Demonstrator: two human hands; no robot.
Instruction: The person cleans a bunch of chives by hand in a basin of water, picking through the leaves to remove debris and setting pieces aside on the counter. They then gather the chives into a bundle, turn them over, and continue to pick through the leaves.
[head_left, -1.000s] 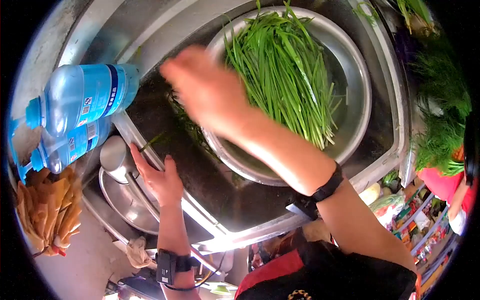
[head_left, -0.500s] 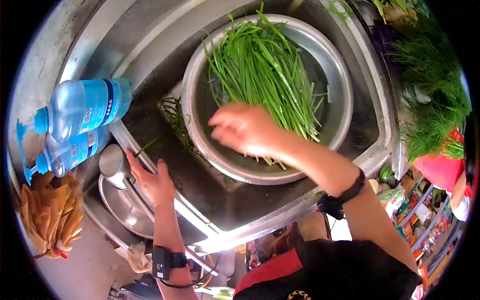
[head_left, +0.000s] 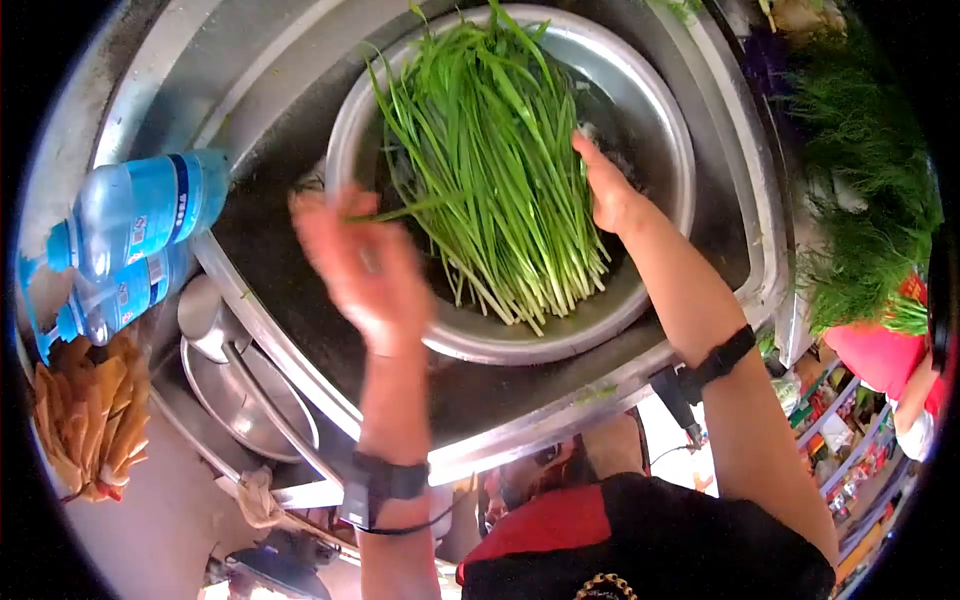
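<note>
Lying in the bowl point(head_left: 660, 110), the greens point(head_left: 510, 180) are filling much of it, pale ends pointing toward the person. The right hand point(head_left: 612, 195) is reaching in at their right edge; some fingers are hiding, so I cannot tell its grip. Near the bowl's left rim, the left hand point(head_left: 368, 270) is showing blurred, a blade crossing by its fingers; I cannot tell whether it is gripping. The sink point(head_left: 755, 200) is holding the bowl. Leftward, a ladle point(head_left: 203, 312) is overlapping a dish point(head_left: 245, 410), with bottles point(head_left: 150, 215) standing near.
</note>
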